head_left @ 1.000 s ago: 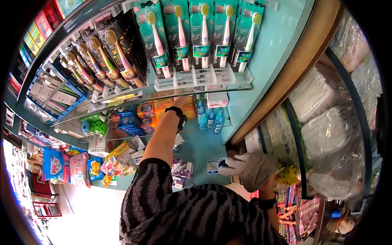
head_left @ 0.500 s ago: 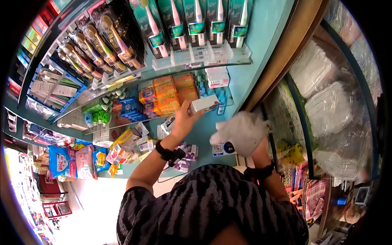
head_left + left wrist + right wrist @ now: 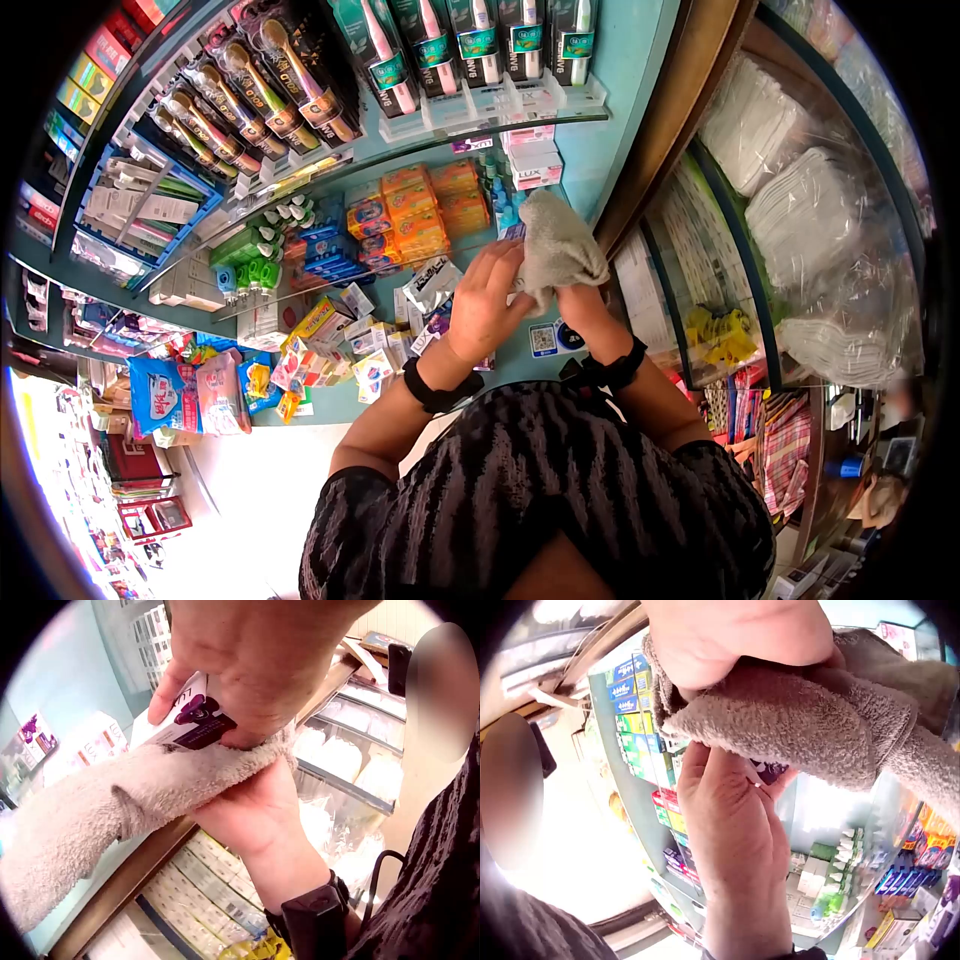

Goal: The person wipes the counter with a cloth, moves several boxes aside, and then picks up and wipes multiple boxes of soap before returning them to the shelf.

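My left hand (image 3: 480, 312) grips a white soap box with purple print (image 3: 199, 724), its fingers and thumb curled round the sides. A thick grey terry cloth (image 3: 560, 245) is draped over my right hand (image 3: 588, 318). In the left wrist view the cloth lies against the lower side of the box, the right palm behind it. From the right wrist, the cloth covers most of the box and a small purple patch (image 3: 769, 771) shows beside the left fingers. Both hands are close together above the lower teal shelf (image 3: 510, 365).
On the glass shelf are orange soap packs (image 3: 410, 215), green bottles (image 3: 262, 265) and LUX boxes (image 3: 537, 165). Small cartons (image 3: 375, 365) lie jumbled at the shelf's front. Toothbrush packs (image 3: 475, 45) hang above. Right, a wooden post (image 3: 680, 110) borders bagged white cloths (image 3: 810, 215).
My left hand has drawn back from the shelf with the soap box. The right hand has brought the cloth up and inward against it. The head view has tilted downward.
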Demonstrator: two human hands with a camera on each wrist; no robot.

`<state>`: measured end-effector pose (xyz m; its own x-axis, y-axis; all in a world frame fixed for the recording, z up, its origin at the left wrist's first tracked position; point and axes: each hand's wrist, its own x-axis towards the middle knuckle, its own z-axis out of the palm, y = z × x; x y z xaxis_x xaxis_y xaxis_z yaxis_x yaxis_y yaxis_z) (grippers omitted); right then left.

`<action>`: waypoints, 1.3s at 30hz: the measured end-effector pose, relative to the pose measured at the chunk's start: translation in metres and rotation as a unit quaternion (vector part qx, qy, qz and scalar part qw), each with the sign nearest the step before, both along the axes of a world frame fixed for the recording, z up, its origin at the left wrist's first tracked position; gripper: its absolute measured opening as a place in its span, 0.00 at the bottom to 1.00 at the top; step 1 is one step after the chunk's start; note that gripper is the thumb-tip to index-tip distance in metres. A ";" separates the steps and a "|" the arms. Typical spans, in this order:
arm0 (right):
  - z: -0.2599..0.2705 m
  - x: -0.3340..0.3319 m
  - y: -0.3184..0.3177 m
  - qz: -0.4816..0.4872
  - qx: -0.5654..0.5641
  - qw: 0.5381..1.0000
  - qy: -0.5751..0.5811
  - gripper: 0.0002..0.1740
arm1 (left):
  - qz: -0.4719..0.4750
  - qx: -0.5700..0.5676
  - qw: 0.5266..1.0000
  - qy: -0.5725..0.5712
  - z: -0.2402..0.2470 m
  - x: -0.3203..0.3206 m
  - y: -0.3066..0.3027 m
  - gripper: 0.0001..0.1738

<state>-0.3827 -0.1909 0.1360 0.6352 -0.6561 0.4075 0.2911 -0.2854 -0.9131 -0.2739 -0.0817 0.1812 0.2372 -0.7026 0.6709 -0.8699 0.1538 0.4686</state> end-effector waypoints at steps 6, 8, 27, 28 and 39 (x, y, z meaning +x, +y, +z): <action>0.007 -0.004 -0.012 -0.073 -0.125 0.989 0.043 0.16 | -0.039 -0.020 0.997 0.059 0.004 -0.011 0.012 0.29; 0.012 -0.002 -0.016 -0.047 0.067 0.997 0.005 0.16 | -0.044 -0.015 0.993 0.106 0.004 -0.014 0.016 0.28; -0.007 -0.004 -0.028 -0.249 -0.361 0.891 0.120 0.20 | -0.185 0.086 0.836 0.509 0.017 -0.032 0.013 0.28; 0.001 -0.007 -0.026 -0.234 -0.324 0.906 0.140 0.20 | -0.189 0.069 0.828 0.523 0.019 -0.034 0.012 0.26; 0.016 -0.004 0.008 -0.031 -0.080 0.996 -0.022 0.25 | -0.148 -0.024 0.852 0.501 0.017 -0.026 -0.004 0.22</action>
